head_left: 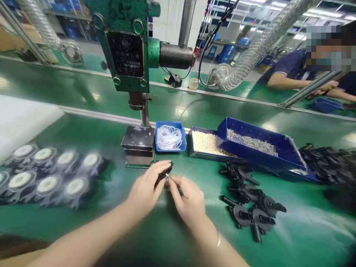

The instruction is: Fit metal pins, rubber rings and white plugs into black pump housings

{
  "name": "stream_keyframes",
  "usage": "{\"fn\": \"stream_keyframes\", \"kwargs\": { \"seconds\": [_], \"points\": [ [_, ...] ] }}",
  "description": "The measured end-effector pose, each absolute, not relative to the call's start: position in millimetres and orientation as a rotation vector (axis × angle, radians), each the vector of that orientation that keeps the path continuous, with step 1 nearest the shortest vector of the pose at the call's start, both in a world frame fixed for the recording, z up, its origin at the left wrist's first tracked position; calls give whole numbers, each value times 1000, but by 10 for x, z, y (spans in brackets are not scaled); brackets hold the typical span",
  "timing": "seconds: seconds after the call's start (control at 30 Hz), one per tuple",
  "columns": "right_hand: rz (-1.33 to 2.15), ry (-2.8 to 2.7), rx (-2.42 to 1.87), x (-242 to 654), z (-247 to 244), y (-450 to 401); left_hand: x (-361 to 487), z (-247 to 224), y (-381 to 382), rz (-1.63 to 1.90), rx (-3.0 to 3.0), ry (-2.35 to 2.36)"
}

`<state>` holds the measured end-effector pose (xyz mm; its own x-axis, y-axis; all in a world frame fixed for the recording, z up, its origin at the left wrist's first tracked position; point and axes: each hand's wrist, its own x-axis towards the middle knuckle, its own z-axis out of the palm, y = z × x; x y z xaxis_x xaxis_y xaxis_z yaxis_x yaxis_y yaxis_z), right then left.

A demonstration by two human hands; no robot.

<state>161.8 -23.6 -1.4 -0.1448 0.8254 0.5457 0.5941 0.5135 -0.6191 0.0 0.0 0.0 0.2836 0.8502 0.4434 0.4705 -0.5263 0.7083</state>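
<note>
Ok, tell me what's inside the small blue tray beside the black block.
A heap of thin white rings lies in the small blue tray; anything beneath them is hidden.

Ceiling tubes lit, upper right. White wall, perhaps a panel, mid-back. Grey floor; shelves left.

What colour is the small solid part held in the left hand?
The small solid part in the left hand is black, best seen in the head view.
</note>
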Motion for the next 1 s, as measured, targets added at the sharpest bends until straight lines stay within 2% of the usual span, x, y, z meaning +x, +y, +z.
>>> {"fn": "stream_keyframes", "kwargs": {
  "seconds": [0.23, 0.3, 0.4, 0.63, 0.73, 0.83, 1.0],
  "points": [
    [972, -1411, -1164, 1606, 82, -213, 8, 27, -57, 1168, 1731, 1271],
    [1049, -1341, -1143, 1599, 75, -207, 7, 30, -57, 1149, 1657, 1255],
    [958, -1421, -1137, 1591, 55, -211, 2, 19, -52, 1131, 1685, 1243],
    [384, -1783, -1163, 1595, 13, -247, 2, -24, -33, 1147, 2150, 1298],
    [326, -1808, -1155, 1570, -22, -249, 12, -72, -22, 1148, 2290, 1310],
    [594, -1683, -1205, 1542, -75, -191, 17, -139, 30, 1116, 2318, 1321],
    [1486, -1099, -1055, 1610, -93, -38, 9, -74, 125, 913, 2354, 1268]
  ]
}}
